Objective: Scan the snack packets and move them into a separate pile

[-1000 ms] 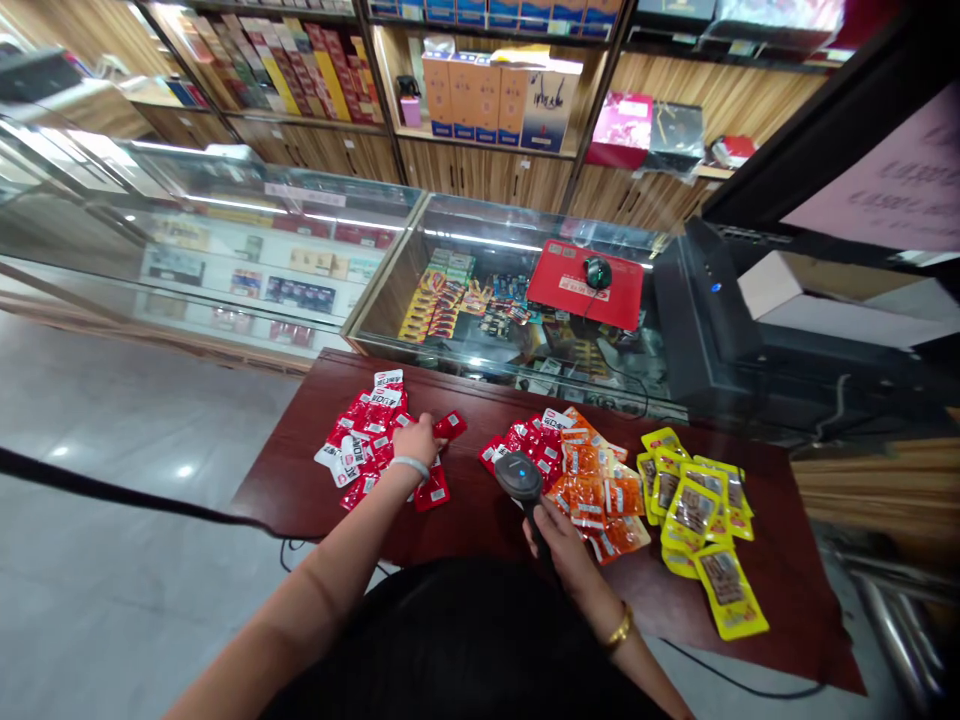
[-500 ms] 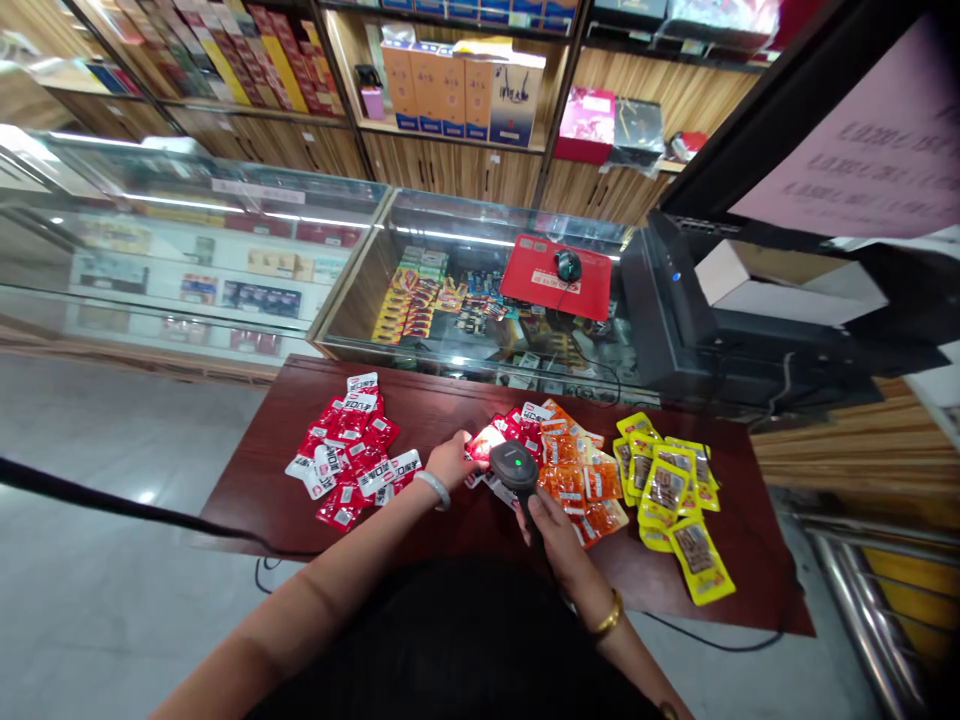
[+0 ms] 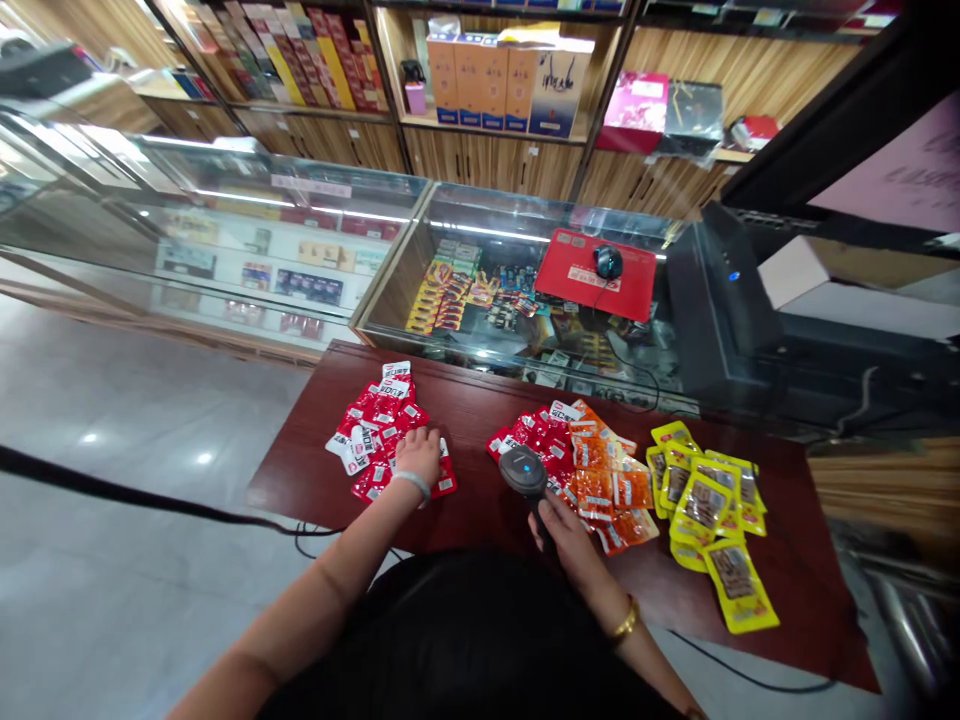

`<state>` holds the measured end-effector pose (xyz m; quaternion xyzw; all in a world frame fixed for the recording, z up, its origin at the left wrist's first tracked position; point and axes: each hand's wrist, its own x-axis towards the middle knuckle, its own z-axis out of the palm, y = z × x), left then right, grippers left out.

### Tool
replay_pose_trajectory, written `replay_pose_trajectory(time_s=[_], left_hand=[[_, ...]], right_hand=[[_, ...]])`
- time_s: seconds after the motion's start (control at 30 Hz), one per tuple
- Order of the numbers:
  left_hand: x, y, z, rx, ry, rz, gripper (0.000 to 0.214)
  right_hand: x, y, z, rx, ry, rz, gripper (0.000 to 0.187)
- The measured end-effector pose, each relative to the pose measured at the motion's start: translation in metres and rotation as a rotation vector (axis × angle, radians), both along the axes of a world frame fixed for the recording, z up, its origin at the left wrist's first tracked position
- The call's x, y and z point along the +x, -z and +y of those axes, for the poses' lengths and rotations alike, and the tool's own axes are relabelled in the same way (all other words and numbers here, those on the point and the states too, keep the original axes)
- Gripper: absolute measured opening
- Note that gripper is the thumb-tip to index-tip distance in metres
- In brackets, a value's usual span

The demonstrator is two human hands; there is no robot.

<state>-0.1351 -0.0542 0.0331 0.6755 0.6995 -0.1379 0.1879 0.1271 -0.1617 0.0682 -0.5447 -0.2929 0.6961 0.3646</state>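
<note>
I have the long, dark reddish-brown wooden table (image 3: 465, 430) spread under the black, round-headed handheld scanner (image 3: 523, 470), which I use as my landmark. Left of the scanner, well apart from it, lies the loose heap of shiny red-and-white packets (image 3: 381, 408), tipped at mixed angles. Well to the scanner's right sit the flat yellow packets with brown contents (image 3: 705, 505); nearer on that side are the glossy orange packets (image 3: 596, 485), and just beyond its head, the second cluster of red packets (image 3: 551, 440).

My right hand (image 3: 562, 530) is wrapped round the scanner's handle, whose long axis slants away from me and leftward. My left hand (image 3: 420, 455) lies left of the scanner, palm down on the first red heap, fingers slightly bent — I cannot tell whether they grip a packet. That hand is the nearer one to the heap — touching it, with the scanner head off to its right.
</note>
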Motion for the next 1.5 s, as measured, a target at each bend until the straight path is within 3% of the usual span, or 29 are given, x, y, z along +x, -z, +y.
replay_pose_trajectory(time_s=[0.13,0.23,0.33,0.53,0.8,0.93,1.0,1.07,1.2,1.27,1.37,1.5], left_hand=[[-0.012,0.004,0.003,-0.033,0.035,0.057,0.063],[-0.011,0.003,0.011,-0.039,0.059,0.013,0.055],[-0.005,0.002,0.020,-0.068,0.001,-0.085,0.047],[0.021,0.012,0.031,-0.074,-0.198,-0.476,0.042],[0.055,0.015,0.041,-0.015,-0.259,-0.646,0.037],[0.078,0.018,0.033,-0.071,-0.275,-0.870,0.041],[0.078,0.018,0.026,-0.074,-0.239,-0.917,0.043],[0.064,0.013,0.020,-0.028,-0.182,-0.775,0.045],[0.010,-0.001,0.016,0.069,-0.098,-0.219,0.048],[-0.012,-0.004,0.017,0.061,-0.090,-0.062,0.048],[-0.031,-0.003,0.022,0.026,-0.074,0.023,0.047],[-0.038,0.002,0.032,0.023,-0.040,-0.009,0.042]], right_hand=[[-0.004,0.004,-0.002,-0.020,-0.009,0.030,0.043],[-0.005,0.005,-0.004,-0.021,-0.005,0.023,0.048],[-0.003,0.004,-0.007,-0.032,0.009,0.014,0.053],[0.003,0.004,-0.014,-0.016,0.031,-0.003,0.054],[0.009,0.005,-0.018,-0.056,0.080,0.025,0.050],[0.006,0.006,-0.016,-0.062,0.071,0.030,0.055],[0.001,0.007,-0.013,-0.075,0.056,0.027,0.056],[-0.005,0.009,-0.010,-0.078,0.027,0.025,0.056],[-0.017,0.008,-0.002,-0.028,-0.091,0.019,0.057],[-0.022,0.008,0.001,-0.030,-0.111,0.010,0.059],[-0.027,0.008,0.003,-0.040,-0.117,-0.001,0.061],[-0.028,0.012,0.002,-0.033,-0.125,-0.004,0.061]])
